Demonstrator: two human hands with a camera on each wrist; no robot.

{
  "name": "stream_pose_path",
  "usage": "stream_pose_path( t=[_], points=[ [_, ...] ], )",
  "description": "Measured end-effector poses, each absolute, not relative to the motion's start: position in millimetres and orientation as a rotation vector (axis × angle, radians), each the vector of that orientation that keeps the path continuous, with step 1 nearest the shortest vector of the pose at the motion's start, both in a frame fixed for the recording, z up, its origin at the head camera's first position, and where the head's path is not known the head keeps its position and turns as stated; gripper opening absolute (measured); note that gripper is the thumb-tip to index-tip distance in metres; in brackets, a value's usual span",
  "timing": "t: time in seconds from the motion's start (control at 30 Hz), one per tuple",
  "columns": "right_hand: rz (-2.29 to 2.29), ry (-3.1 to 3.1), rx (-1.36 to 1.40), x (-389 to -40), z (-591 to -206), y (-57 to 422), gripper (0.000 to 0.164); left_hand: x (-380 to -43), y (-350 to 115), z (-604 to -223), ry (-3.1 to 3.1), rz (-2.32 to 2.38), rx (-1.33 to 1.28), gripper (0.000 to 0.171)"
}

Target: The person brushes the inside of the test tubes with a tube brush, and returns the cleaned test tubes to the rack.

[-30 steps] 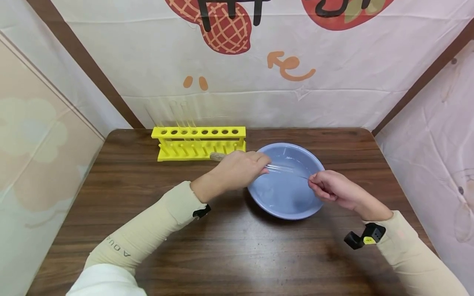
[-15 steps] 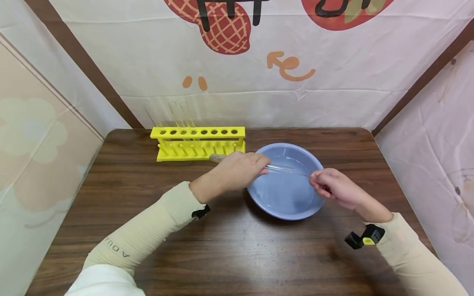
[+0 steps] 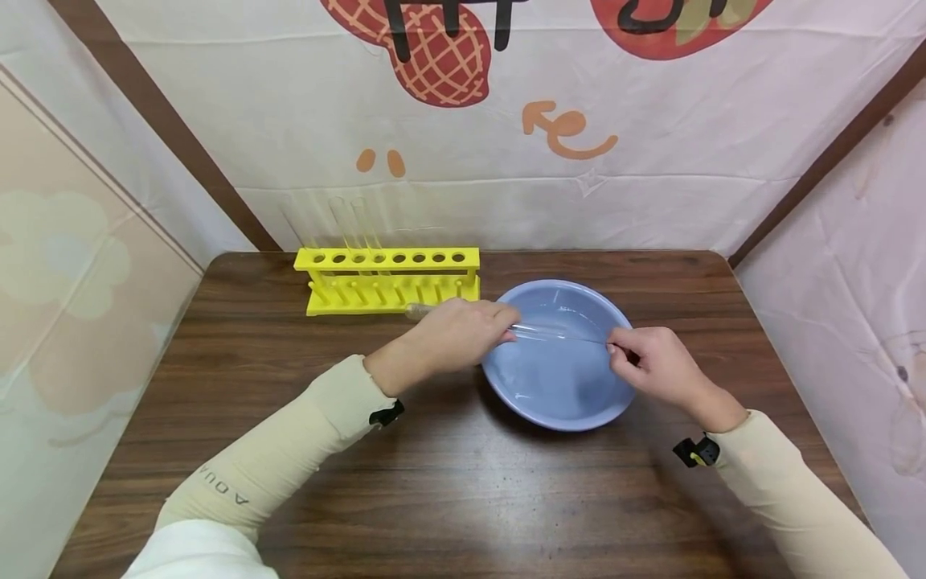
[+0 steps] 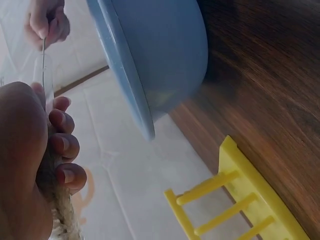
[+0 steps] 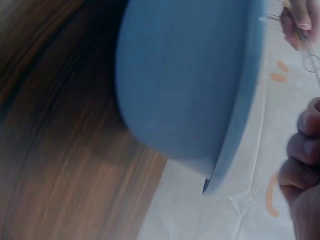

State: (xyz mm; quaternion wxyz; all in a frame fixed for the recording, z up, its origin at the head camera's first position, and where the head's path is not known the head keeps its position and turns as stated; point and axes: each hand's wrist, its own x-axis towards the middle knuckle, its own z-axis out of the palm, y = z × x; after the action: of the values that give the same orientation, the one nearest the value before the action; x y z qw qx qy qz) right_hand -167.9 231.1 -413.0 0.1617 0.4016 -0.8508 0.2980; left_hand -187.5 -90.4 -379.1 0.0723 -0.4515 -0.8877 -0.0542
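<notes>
My left hand [image 3: 459, 334] grips a clear glass test tube [image 3: 538, 330] above the near-left part of a blue basin [image 3: 557, 394]. The tube lies roughly level, its mouth toward the right. Inside it sits a test tube brush, whose pale bristles [image 4: 61, 207] show past the heel of the left hand in the left wrist view. From the mouth runs the brush's thin wire handle [image 3: 589, 342]. At the basin's right rim, my right hand [image 3: 658, 362] pinches the end of that wire with curled fingers. The palm hides the middle of the tube.
Behind the left hand stands a yellow test tube rack [image 3: 427, 257] with several glass tubes [image 3: 347, 225] upright or leaning at its left side. The basin seems to hold water. All stand on a dark wooden table [image 3: 434, 498], with a printed cloth wall [image 3: 651, 201] behind.
My right hand has turned so its back faces further up, still pinching the wire. The left hand has slid slightly left with the test tube. Rack and basin stay put.
</notes>
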Motion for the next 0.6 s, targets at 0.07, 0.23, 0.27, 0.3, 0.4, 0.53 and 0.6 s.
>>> stream_pose_path(
  t=[0.07, 0.23, 0.27, 0.3, 0.4, 0.53, 0.6],
  points=[
    [0.704, -2.358, 1.168, -169.6, -415.5, 232.9, 0.019, -188.2, -91.2, -380.7, -2.657, -0.163, -1.362, 0.023],
    [0.468, -2.189, 1.196, -171.9, -417.1, 238.2, 0.022, -186.9, -93.6, -379.2, -2.632, -0.176, -1.377, 0.023],
    [0.434, -2.156, 1.202, -172.0, -417.0, 239.2, 0.023, -186.6, -94.1, -379.1, -2.631, -0.178, -1.378, 0.023],
    [0.399, -2.123, 1.205, -172.0, -416.8, 240.1, 0.024, -186.3, -94.5, -378.9, -2.63, -0.18, -1.38, 0.023],
    [0.328, -2.029, 1.205, -171.1, -415.2, 241.3, 0.024, -185.7, -95.7, -379.6, -2.626, -0.181, -1.379, 0.022],
    [0.286, -1.925, 1.181, -167.3, -410.3, 240.6, 0.022, -185.0, -97.8, -380.8, -2.609, -0.187, -1.376, 0.02],
    [0.277, -1.897, 1.17, -164.7, -407.7, 240.7, 0.022, -184.2, -98.9, -380.6, -2.61, -0.201, -1.376, 0.019]
  ],
)
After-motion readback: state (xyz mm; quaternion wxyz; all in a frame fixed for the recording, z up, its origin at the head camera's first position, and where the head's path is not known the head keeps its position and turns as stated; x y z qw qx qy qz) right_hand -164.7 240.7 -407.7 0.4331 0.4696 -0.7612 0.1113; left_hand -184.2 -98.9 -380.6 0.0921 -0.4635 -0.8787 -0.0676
